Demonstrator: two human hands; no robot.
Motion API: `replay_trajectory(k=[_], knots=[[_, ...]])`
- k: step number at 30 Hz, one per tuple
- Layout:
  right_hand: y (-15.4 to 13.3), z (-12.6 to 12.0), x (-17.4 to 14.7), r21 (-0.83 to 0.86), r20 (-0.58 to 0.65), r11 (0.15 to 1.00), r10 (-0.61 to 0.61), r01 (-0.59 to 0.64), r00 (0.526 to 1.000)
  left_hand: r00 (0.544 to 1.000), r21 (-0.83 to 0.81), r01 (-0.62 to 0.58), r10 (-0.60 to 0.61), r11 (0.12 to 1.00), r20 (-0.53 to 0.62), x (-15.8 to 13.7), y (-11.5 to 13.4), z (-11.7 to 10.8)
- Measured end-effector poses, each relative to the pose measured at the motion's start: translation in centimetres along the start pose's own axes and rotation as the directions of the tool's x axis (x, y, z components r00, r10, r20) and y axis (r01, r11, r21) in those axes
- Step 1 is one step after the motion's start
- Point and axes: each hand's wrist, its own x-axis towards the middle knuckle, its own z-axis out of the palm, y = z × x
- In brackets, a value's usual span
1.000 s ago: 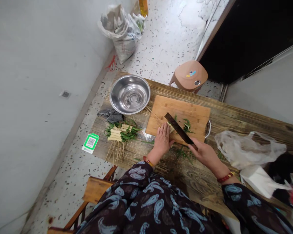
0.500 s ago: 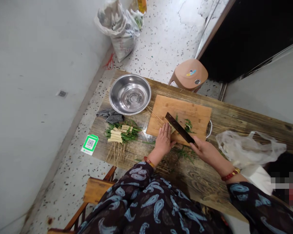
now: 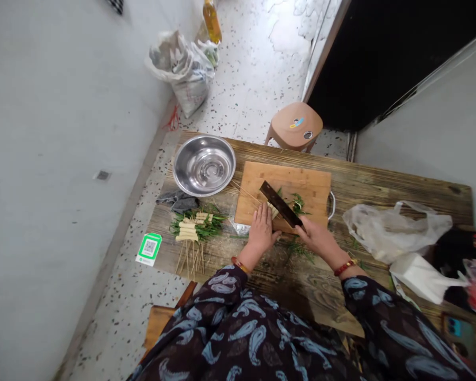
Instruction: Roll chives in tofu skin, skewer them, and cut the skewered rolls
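My right hand (image 3: pixel 319 241) is closed round the handle of a dark knife (image 3: pixel 281 205), its broad blade slanting up and left over the wooden cutting board (image 3: pixel 257 174). My left hand (image 3: pixel 262 230) lies on the board's lower left part with its fingers stretched out. Its fingertips rest on a pale roll (image 3: pixel 273 210), mostly hidden by the hand and blade. Thin skewers (image 3: pixel 246 191) stick out beyond my left fingers toward the basin. Chopped green leaves (image 3: pixel 298 203) lie right of the blade. More green scraps (image 3: pixel 299 247) are scattered on the table below the board.
A steel basin (image 3: pixel 182 172) stands at the back left, with a grey cloth (image 3: pixel 178 201) below it. Several skewered pale rolls with greens (image 3: pixel 188 230) lie further left. At right are a plastic bag (image 3: pixel 396 230) and a white container (image 3: pixel 418 278). A stool (image 3: pixel 295 127) stands behind the table.
The view has shifted, so the table sits slightly lower and further left, and more shows at right. Both hands and the knife keep nearly the same place on the board.
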Motion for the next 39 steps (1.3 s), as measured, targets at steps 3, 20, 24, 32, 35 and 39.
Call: replay_trajectory(k=[3,20,24,32,35,39], knots=[[1.4,-0.3,-1.3,0.260,-0.113,0.962,0.117,-0.084,0.987,1.000,0.022,-0.020,0.020,1.000,0.018,-0.8,0.1,-0.5],[6.7,7.9,-9.2,0.931,0.065,0.252,0.595,-0.262,0.801,0.994,-0.300,0.034,-0.064,0.953,-0.088,11.3,-1.1,0.4],[6.3,7.8,-6.6,0.952,0.065,0.218,0.542,-0.215,0.838,0.996,-0.321,0.017,-0.043,0.947,-0.072,10.4,2.5,2.5],[4.2,9.3,-3.8,0.985,0.060,0.117,0.454,-0.126,0.889,0.987,-0.503,0.050,-0.118,0.863,-0.105,7.6,9.9,4.7],[4.1,9.7,-4.8,0.994,0.075,0.042,0.416,-0.101,0.906,0.991,-0.550,0.022,-0.090,0.835,-0.097,6.6,10.5,2.1],[3.7,9.8,-8.0,0.995,0.092,-0.068,0.376,-0.071,0.922,0.981,-0.702,-0.024,-0.118,0.712,-0.152,4.7,9.4,-3.1]])
